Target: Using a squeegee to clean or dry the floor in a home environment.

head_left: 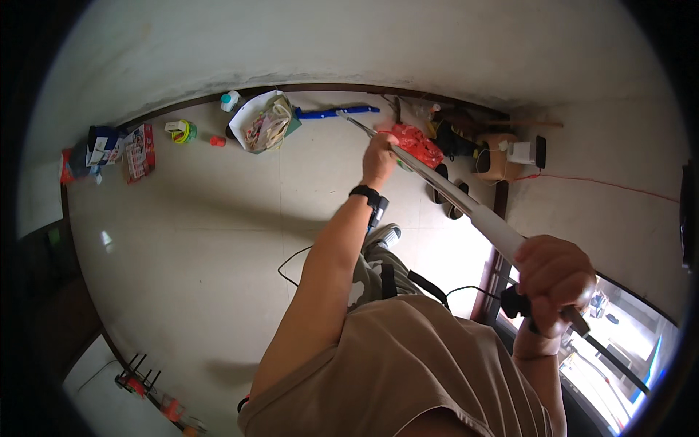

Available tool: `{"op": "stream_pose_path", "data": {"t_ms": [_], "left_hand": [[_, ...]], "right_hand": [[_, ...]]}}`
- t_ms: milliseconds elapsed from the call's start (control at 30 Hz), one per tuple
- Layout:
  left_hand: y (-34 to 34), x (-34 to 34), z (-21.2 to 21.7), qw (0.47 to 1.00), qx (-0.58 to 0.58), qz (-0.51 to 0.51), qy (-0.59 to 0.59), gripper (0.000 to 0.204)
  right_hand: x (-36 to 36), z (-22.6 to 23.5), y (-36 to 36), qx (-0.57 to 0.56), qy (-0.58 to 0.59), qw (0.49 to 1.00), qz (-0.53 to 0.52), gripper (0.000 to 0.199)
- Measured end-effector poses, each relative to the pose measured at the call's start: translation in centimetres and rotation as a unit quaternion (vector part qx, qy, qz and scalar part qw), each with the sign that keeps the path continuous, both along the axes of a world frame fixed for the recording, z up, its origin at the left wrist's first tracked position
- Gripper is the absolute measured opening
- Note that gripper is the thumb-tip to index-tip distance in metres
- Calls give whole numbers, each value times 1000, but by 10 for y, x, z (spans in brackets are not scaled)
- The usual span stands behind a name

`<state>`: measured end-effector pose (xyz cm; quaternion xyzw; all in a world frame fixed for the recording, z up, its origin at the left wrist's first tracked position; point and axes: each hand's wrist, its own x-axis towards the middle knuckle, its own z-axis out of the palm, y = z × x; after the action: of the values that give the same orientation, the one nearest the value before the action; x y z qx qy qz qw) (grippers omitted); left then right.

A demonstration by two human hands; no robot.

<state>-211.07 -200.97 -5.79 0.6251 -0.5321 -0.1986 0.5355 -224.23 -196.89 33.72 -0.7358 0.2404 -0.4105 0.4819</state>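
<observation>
A long-handled mop [495,224] runs slantwise across the view, with a metal pole and a pale sleeve on its upper part. Its narrow blue head [320,114] lies on the floor along the far wall, beside the paper-filled bag. My left hand [378,162] is closed around the lower part of the pole, with a black band on the wrist. Close to me on the right, my right hand [557,280] wraps around the pole's upper end.
A white bag of papers [251,124], a tub [180,132] and a red cap-like piece [218,141] stand by the far wall. Right of the mop head lie a red plastic bag [415,144], dark shoes [440,183] and a cardboard box [497,156]. A bright window [611,349] is at right.
</observation>
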Motion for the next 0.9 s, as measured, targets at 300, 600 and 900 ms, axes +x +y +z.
{"op": "stream_pose_path", "data": {"t_ms": [300,600,900], "left_hand": [[70,-12,55,996,49,-71,-31,15],[91,68,85,992,109,-34,-50,17],[90,117,44,937,281,-146,-149,11]], "right_hand": [[-41,24,13,-33,-23,977,208,33],[-17,23,27,25,-141,989,-29,12],[-24,-47,4,230,-182,918,-267,13]]}}
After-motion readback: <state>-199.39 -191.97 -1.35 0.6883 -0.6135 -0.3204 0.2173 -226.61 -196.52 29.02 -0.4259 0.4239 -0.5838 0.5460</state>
